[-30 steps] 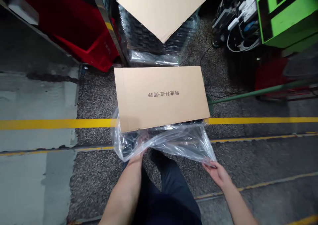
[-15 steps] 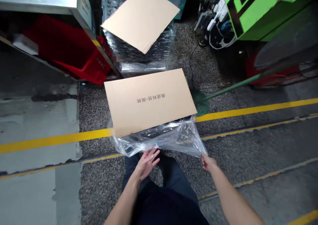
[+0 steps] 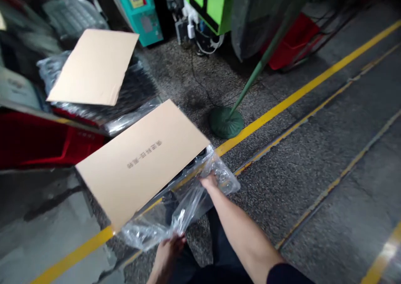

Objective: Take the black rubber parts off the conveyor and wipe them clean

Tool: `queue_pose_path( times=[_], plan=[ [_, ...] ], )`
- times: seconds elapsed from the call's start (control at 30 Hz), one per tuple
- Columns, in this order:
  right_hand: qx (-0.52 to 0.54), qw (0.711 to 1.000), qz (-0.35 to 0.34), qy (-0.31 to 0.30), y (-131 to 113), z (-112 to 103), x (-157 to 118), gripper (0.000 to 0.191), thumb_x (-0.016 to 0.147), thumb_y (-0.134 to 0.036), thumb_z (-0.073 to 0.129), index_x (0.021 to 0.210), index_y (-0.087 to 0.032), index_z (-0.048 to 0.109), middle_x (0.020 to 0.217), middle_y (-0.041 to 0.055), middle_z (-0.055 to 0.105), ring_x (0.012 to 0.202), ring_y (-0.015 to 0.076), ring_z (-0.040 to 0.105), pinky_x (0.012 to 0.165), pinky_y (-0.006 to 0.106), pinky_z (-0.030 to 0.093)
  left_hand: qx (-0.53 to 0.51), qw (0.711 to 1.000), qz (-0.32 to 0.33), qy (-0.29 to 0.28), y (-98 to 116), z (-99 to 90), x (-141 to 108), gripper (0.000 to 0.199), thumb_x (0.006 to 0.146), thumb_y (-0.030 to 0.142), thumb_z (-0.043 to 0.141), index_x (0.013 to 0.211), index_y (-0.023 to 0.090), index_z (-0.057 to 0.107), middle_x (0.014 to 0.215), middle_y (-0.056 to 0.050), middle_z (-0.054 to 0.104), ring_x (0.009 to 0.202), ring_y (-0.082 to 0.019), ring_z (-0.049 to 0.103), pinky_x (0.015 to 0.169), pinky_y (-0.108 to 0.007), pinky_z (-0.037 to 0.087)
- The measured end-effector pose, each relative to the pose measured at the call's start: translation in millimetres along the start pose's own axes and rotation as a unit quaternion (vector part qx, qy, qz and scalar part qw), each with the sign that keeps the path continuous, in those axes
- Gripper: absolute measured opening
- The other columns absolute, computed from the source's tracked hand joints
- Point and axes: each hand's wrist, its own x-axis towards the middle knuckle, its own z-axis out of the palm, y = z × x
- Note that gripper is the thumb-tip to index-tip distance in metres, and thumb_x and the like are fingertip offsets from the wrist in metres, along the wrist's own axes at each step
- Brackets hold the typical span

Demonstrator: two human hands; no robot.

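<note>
Left hand [image 3: 169, 250] and right hand [image 3: 209, 181] gripping clear plastic wrap [image 3: 188, 209] below cardboard sheet [image 3: 140, 163]; yellow floor line [image 3: 282, 105] running beneath sheet, speckled floor [image 3: 282, 183] spreading beyond sheet.

- Clear plastic bag [image 3: 188, 209], all crinkly, wrapped around a stack of dark parts [image 3: 200, 153], bunched in the left hand [image 3: 169, 252] at 6 o'clock and in the right hand [image 3: 208, 183] at 2 o'clock
- Tan cardboard sheet [image 3: 119, 183] sits tilted on top, dark Chinese print across it
</note>
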Motion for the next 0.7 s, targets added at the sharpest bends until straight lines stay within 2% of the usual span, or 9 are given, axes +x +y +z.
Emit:
queue_pose_path(
  times=[0.07, 0.13, 0.23, 0.33, 0.43, 0.5, 0.57, 0.63, 0.7],
  plan=[
    [-0.016, 0.998, 0.028, 0.045, -9.6, -1.5, 17.4, 0.04, 0.086, -0.038, 0.065, 0.118, -0.015, 0.057, 0.115, 0.0104, 0.061, 0.101, 0.0215, 0.06, 0.088, 0.041, 0.05, 0.011, 1.0, -0.011, 0.001, 6.8, -8.4, -5.5, 0.011, 0.074, 0.022, 0.072, 0.082, 0.021, 0.064, 0.083, -0.007, 0.075, 0.077, -0.025, 0.072, 0.064, -0.032, 0.057],
    [-0.024, 0.996, 0.029, 0.078, -19.8, -19.9, 31.0, 0.03, 0.09, -0.038, 0.061, 0.109, -0.015, 0.061, 0.109, 0.0079, 0.062, 0.098, 0.0201, 0.06, 0.088, 0.04, 0.05, 0.02, 1.0, -0.007, 0.008, 19.0, -4.5, -12.9, 0.017, 0.074, 0.022, 0.072, 0.088, 0.02, 0.063, 0.091, -0.009, 0.075, 0.078, -0.024, 0.073, 0.062, -0.031, 0.057],
    [-0.029, 0.989, -0.021, 0.141, -41.0, -67.5, 38.5, 0.024, 0.092, -0.037, 0.057, 0.101, -0.015, 0.062, 0.105, 0.0079, 0.064, 0.097, 0.0188, 0.06, 0.087, 0.036, 0.049, 0.012, 1.0, 0.004, -0.008, 39.6, 23.8, -23.1, 0.026, 0.079, 0.027, 0.067, 0.104, 0.019, 0.061, 0.093, -0.011, 0.074, 0.073, -0.021, 0.072, 0.059, -0.028, 0.054],
    [-0.026, 0.973, -0.107, 0.201, -72.5, -114.8, 27.6, 0.02, 0.09, -0.032, 0.051, 0.093, -0.017, 0.063, 0.101, 0.0093, 0.067, 0.098, 0.0204, 0.059, 0.085, 0.029, 0.045, -0.021, 0.999, 0.002, -0.039, 58.6, 59.1, -25.5, 0.029, 0.084, 0.027, 0.062, 0.113, 0.021, 0.058, 0.087, -0.006, 0.073, 0.066, -0.016, 0.07, 0.057, -0.025, 0.052],
    [-0.01, 0.957, -0.193, 0.215, -108.3, -138.4, 1.4, 0.022, 0.087, -0.035, 0.048, 0.088, -0.017, 0.061, 0.093, 0.0081, 0.068, 0.093, 0.0203, 0.058, 0.079, 0.024, 0.043, -0.044, 0.997, 0.002, -0.064, 72.6, 76.7, -24.2, 0.027, 0.086, 0.025, 0.061, 0.112, 0.02, 0.058, 0.086, -0.004, 0.072, 0.067, -0.015, 0.069, 0.059, -0.025, 0.052],
    [0.003, 0.953, -0.237, 0.189, -130.6, -136.7, -20.3, 0.025, 0.085, -0.04, 0.051, 0.085, -0.017, 0.06, 0.088, 0.0066, 0.068, 0.087, 0.019, 0.058, 0.072, 0.022, 0.043, -0.064, 0.995, 0.007, -0.082, 77.4, 73.8, -25.5, 0.025, 0.085, 0.023, 0.061, 0.11, 0.019, 0.059, 0.088, -0.005, 0.072, 0.07, -0.016, 0.07, 0.062, -0.027, 0.053],
    [0.012, 0.955, -0.266, 0.131, -150.2, -123.1, -42.7, 0.027, 0.083, -0.044, 0.055, 0.081, -0.017, 0.059, 0.078, 0.0041, 0.066, 0.078, 0.017, 0.058, 0.062, 0.021, 0.041, -0.09, 0.992, 0.006, -0.085, 78.7, 60.1, -30.2, 0.022, 0.083, 0.02, 0.062, 0.105, 0.017, 0.062, 0.089, -0.006, 0.072, 0.071, -0.017, 0.07, 0.064, -0.028, 0.054],
    [0.017, 0.961, -0.273, 0.046, -166.5, -101.2, -64.0, 0.03, 0.08, -0.046, 0.059, 0.074, -0.017, 0.057, 0.063, 0.0009, 0.06, 0.063, 0.0141, 0.056, 0.052, 0.019, 0.037, -0.132, 0.987, 0.002, -0.089, 77.2, 37.1, -38.1, 0.015, 0.08, 0.016, 0.062, 0.095, 0.016, 0.064, 0.091, -0.008, 0.073, 0.073, -0.018, 0.07, 0.068, -0.03, 0.056],
    [0.016, 0.963, -0.262, -0.052, -178.7, -74.1, -82.4, 0.033, 0.078, -0.048, 0.063, 0.071, -0.017, 0.056, 0.052, -0.0017, 0.054, 0.05, 0.0114, 0.051, 0.044, 0.018, 0.033, -0.19, 0.977, 0.01, -0.091, 74.3, 6.1, -48.1, 0.007, 0.077, 0.013, 0.06, 0.081, 0.015, 0.065, 0.09, -0.008, 0.073, 0.076, -0.02, 0.069, 0.07, -0.033, 0.057]
  ],
)
